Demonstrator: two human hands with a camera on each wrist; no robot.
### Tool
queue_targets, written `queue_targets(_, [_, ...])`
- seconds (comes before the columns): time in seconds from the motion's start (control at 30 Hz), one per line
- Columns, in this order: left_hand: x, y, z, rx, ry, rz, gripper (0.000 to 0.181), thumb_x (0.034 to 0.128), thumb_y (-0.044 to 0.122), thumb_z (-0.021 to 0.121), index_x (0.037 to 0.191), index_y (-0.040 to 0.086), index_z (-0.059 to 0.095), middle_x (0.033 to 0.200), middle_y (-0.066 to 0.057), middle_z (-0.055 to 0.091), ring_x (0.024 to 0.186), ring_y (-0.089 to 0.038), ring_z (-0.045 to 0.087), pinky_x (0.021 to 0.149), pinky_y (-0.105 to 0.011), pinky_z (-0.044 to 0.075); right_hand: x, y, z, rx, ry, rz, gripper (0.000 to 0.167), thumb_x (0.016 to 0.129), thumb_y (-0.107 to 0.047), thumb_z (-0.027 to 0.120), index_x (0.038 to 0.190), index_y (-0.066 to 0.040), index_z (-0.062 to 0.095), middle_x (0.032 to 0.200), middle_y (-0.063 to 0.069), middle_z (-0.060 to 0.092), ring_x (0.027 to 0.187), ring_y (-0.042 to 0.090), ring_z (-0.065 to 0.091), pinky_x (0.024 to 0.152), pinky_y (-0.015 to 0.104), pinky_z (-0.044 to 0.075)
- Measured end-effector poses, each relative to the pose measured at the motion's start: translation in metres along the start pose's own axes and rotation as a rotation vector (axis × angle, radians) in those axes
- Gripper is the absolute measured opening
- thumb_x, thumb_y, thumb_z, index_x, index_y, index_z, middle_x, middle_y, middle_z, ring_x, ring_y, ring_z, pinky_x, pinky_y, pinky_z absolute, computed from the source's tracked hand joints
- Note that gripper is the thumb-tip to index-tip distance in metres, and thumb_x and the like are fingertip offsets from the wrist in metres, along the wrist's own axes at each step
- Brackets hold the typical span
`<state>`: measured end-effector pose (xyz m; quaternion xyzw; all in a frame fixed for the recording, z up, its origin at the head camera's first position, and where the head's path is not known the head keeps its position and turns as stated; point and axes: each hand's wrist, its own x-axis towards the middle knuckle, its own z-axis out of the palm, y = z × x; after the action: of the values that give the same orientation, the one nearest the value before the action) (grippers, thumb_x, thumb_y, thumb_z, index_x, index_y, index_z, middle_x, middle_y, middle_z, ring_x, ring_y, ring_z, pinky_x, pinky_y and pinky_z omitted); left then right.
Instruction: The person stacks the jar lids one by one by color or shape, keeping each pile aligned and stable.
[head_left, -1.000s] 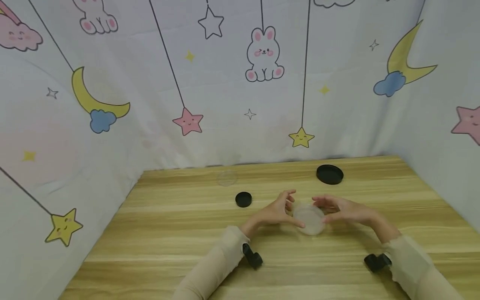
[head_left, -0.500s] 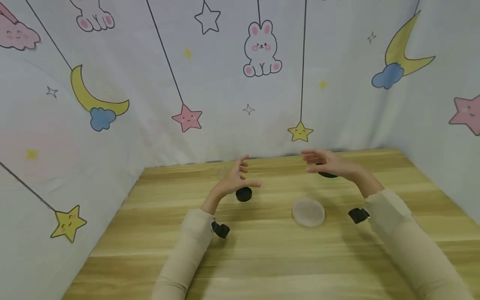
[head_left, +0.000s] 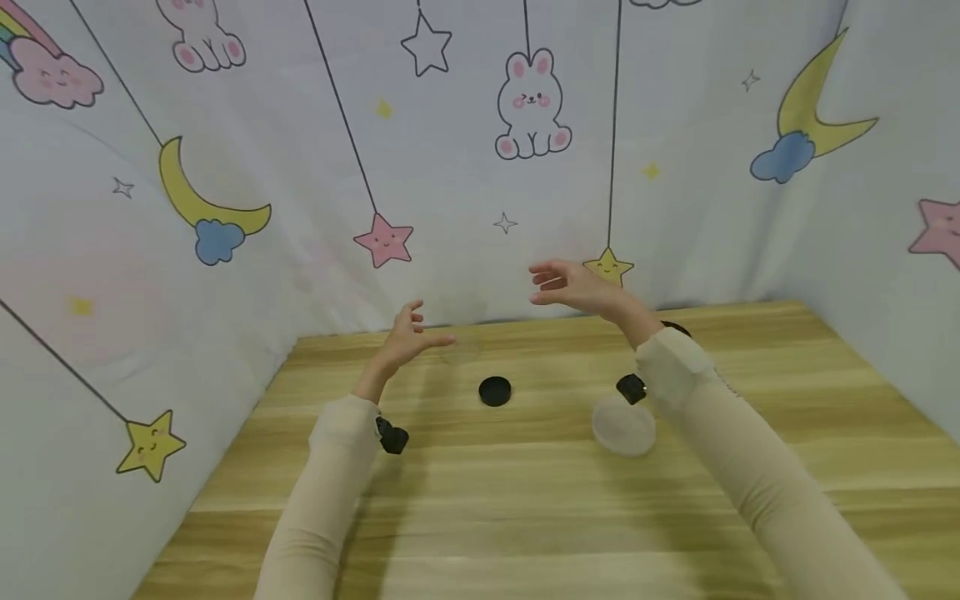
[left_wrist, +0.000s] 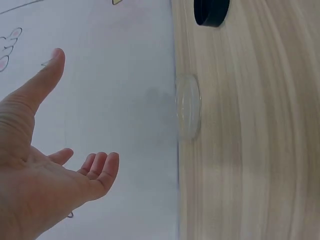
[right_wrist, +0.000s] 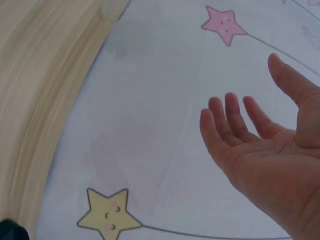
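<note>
Empty hands, fingers spread and loosely bent, hang toward a wooden table's (head_left: 487, 517) far side: left hand (head_left: 406, 342) at ten o'clock from the small black lid (head_left: 495, 391), right hand (head_left: 577, 287) at one. The clear dish (head_left: 459, 353) lies untouched at eleven, a part-hidden black rim (head_left: 678, 327) at two. The frosted disc (head_left: 624, 429), at four, looks already placed; the clear dish appears left to handle.

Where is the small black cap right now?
In the head view, the small black cap sits on the wooden table, nearer the person than the clear disc and left of the whitish round dish.
</note>
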<state>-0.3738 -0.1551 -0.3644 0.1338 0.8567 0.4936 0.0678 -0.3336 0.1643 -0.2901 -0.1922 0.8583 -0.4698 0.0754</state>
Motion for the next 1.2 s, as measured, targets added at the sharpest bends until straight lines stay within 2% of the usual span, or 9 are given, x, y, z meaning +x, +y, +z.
queue_targets(0.2, [0.01,-0.029,-0.003,-0.029,0.052,-0.033,0.106,0.0806,0.044,0.077,0.156,0.008,0.012,0.155,-0.028,0.019,0.14,-0.044,0.027,0.11,-0.057,0.035,0.029,-0.004,0.025,0.062,0.022,0.024,0.06,0.098,-0.019,0.059,0.15,-0.003,0.033,0.15,0.021,0.041,0.138,0.036,0.041,0.114,0.05,0.035])
queue_targets(0.3, [0.014,-0.042,-0.002,-0.057,0.075,-0.077,0.1,0.0838,0.037,0.076,0.155,0.006,0.013,0.156,-0.028,0.019,0.14,-0.045,0.027,0.111,-0.057,0.035,0.044,0.002,0.045,0.149,0.038,0.065,0.059,0.098,-0.017,0.059,0.149,-0.003,0.034,0.15,0.021,0.041,0.137,0.035,0.043,0.114,0.048,0.036])
queue_targets(0.33, [0.013,-0.042,-0.002,-0.079,0.081,-0.108,0.098,0.0854,0.031,0.075,0.155,0.005,0.012,0.157,-0.027,0.018,0.142,-0.045,0.025,0.114,-0.058,0.031,0.049,0.004,0.051,0.166,0.045,0.078,0.059,0.097,-0.017,0.059,0.149,-0.003,0.034,0.15,0.021,0.041,0.137,0.035,0.043,0.114,0.048,0.036])
queue_targets(0.47, [0.02,-0.049,0.003,-0.137,0.107,-0.152,0.093,0.0875,0.026,0.073,0.155,0.004,0.014,0.158,-0.025,0.018,0.143,-0.044,0.025,0.116,-0.056,0.029,0.064,0.016,0.077,0.216,0.067,0.139,0.059,0.097,-0.016,0.06,0.149,-0.003,0.036,0.151,0.021,0.04,0.138,0.035,0.041,0.114,0.047,0.036])
queue_targets(0.7, [0.029,-0.056,0.018,-0.162,0.049,-0.159,0.087,0.0892,0.022,0.071,0.155,0.003,0.016,0.157,-0.021,0.027,0.143,-0.041,0.03,0.114,-0.056,0.032,0.073,0.041,0.109,0.267,0.025,0.199,0.067,0.095,-0.01,0.06,0.152,0.002,0.026,0.157,0.021,0.03,0.144,0.037,0.032,0.117,0.049,0.032])
queue_targets(0.8, [0.033,-0.064,0.023,-0.208,0.062,-0.175,0.083,0.0887,0.017,0.071,0.154,0.004,0.022,0.153,-0.02,0.034,0.141,-0.038,0.035,0.113,-0.053,0.035,0.074,0.048,0.117,0.302,0.003,0.194,0.071,0.094,-0.008,0.061,0.153,0.0,0.023,0.16,0.018,0.026,0.147,0.037,0.027,0.118,0.049,0.029])
queue_targets(0.93, [0.036,-0.067,0.026,-0.225,0.09,-0.165,0.075,0.0868,0.013,0.072,0.15,0.003,0.033,0.149,-0.02,0.04,0.137,-0.037,0.041,0.11,-0.052,0.037,0.078,0.056,0.124,0.318,0.025,0.179,0.068,0.095,-0.006,0.06,0.153,-0.001,0.025,0.159,0.018,0.028,0.147,0.036,0.026,0.119,0.048,0.028])
queue_targets(1.07, [0.037,-0.066,0.03,-0.234,0.058,-0.176,0.074,0.0849,0.011,0.073,0.148,0.001,0.037,0.149,-0.02,0.041,0.139,-0.036,0.039,0.115,-0.05,0.034,0.083,0.067,0.128,0.33,0.051,0.195,0.065,0.095,-0.002,0.058,0.152,0.004,0.026,0.157,0.022,0.03,0.146,0.037,0.028,0.119,0.048,0.028])
queue_targets(1.2, [0.039,-0.067,0.034,-0.244,0.069,-0.199,0.075,0.0836,0.007,0.073,0.148,0.0,0.036,0.148,-0.019,0.043,0.139,-0.034,0.04,0.118,-0.047,0.03,0.084,0.077,0.134,0.338,0.06,0.221,0.065,0.094,0.0,0.058,0.15,0.007,0.025,0.157,0.023,0.03,0.146,0.038,0.029,0.119,0.046,0.029])
